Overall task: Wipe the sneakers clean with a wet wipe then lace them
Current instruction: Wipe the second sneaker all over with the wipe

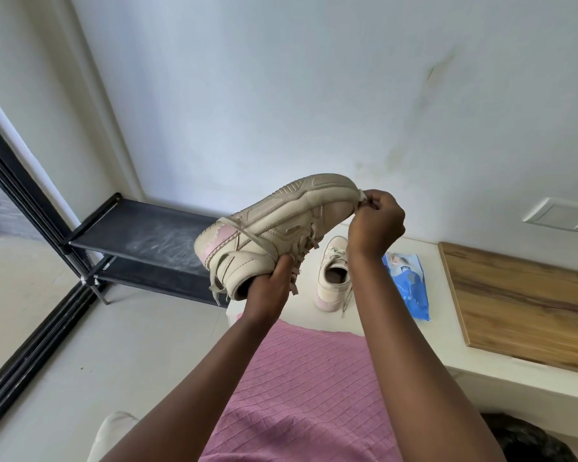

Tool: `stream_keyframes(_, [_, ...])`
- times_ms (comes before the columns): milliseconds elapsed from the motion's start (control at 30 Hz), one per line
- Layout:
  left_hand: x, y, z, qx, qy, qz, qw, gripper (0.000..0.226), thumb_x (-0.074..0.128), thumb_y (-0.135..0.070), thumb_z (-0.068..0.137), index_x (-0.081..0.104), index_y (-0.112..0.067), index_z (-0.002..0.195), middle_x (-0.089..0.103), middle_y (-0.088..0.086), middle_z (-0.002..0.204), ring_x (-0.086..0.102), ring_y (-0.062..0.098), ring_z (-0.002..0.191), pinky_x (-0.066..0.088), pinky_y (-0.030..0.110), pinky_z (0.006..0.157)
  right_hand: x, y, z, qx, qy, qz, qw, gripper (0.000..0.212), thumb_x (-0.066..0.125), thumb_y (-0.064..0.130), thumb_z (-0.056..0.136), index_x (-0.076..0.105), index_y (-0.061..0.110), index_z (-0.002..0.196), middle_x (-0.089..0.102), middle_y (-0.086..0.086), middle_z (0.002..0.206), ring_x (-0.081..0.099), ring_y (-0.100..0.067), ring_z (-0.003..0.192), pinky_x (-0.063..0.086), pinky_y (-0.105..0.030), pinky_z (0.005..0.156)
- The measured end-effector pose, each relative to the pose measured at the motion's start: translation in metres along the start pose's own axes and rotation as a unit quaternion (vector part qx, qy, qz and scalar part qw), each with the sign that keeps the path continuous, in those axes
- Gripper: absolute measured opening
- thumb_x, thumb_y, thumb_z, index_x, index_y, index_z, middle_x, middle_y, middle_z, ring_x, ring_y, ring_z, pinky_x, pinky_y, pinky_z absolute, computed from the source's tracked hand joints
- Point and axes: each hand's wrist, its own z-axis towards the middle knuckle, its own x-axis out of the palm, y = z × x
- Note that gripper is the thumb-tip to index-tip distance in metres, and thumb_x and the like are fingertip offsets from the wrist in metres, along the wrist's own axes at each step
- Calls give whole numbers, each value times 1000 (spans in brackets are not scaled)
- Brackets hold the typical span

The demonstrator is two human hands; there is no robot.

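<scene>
A beige sneaker with a pink heel patch [274, 221] is held up in the air on its side, sole facing away and upward. My left hand [269, 283] grips it at the collar, fingers inside the opening, with loose laces hanging around them. At the toe, my right hand [376, 216] pinches a small white wet wipe [362, 196] against the tip. The second sneaker [332, 275] stands on the white bench [474, 368], toe pointing to the wall, laces loose. A blue pack of wet wipes [409, 285] lies right of it.
A wooden board [521, 301] lies on the bench's right part. A black two-shelf rack [141, 241] stands to the left against the wall. A dark door frame runs along the left. My pink skirt [297, 395] fills the bottom centre.
</scene>
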Motion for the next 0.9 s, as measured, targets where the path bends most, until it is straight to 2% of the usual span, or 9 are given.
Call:
stream_keyframes(67, [-1,5,-1,-8,9,22,1000,20,49,-32,67,49,-18,53,49,-13,44,44,5,47,40,32,63,1,5,-9,-91,-8,-12,996,26,48,-11,80,70,3,86,71,-10,85,59,-18,73,32,-10,61])
stream_keyframes(200, [-2,9,-1,-41,31,58,997,25,48,-37,66,48,-17,51,47,-10,41,44,9,43,40,33,63,7,6,-46,-340,88,-59,934,35,33,-9,66,65,2,76,66,-11,73,60,-24,69,41,-25,63])
stream_keyframes(333, [-6,9,-1,-13,38,78,996,32,54,-35,81,47,-17,56,48,0,51,44,6,44,40,30,61,5,-2,-65,-473,217,-85,850,41,30,-4,65,67,-4,83,68,-15,91,66,-30,90,51,-35,78])
stream_keyframes(433, [-9,8,0,-20,17,83,996,31,54,-26,85,46,-15,57,46,0,53,43,3,41,39,31,64,-9,-15,-46,-530,266,-129,795,50,32,-4,72,67,1,107,65,-9,117,60,-23,111,53,-30,82])
stream_keyframes(533, [-7,5,-2,-25,16,69,997,25,48,-37,67,49,-14,58,48,-1,53,44,2,41,40,26,58,-18,-23,-24,-523,221,-161,808,51,32,-4,78,65,3,116,62,-10,123,60,-22,113,56,-32,79])
stream_keyframes(633, [-2,7,-3,-33,24,66,997,25,47,-37,66,50,-13,57,48,-3,50,45,3,42,39,25,55,-12,-23,-21,-465,164,-162,855,50,40,-13,71,67,0,111,64,-15,118,62,-26,108,50,-31,87])
stream_keyframes(700, [0,9,-1,-33,38,59,997,26,47,-36,66,50,-12,58,48,-1,50,45,13,46,38,30,57,-8,-18,-31,-451,157,-138,868,47,39,-15,67,69,-3,100,68,-18,108,66,-28,100,46,-26,88])
stream_keyframes(800, [0,9,2,-33,53,62,996,26,47,-35,66,48,-11,54,46,-1,47,43,17,48,37,30,57,-10,-13,-56,-475,192,-75,856,43,33,-7,68,71,-7,88,70,-19,97,69,-28,91,46,-25,86])
stream_keyframes(900, [-1,7,0,-27,55,31,998,27,48,-35,68,49,-13,52,47,-7,41,46,8,47,38,30,59,-18,-17,-76,-514,240,-42,822,35,41,-9,74,71,-6,91,70,-17,100,67,-25,95,50,-29,88])
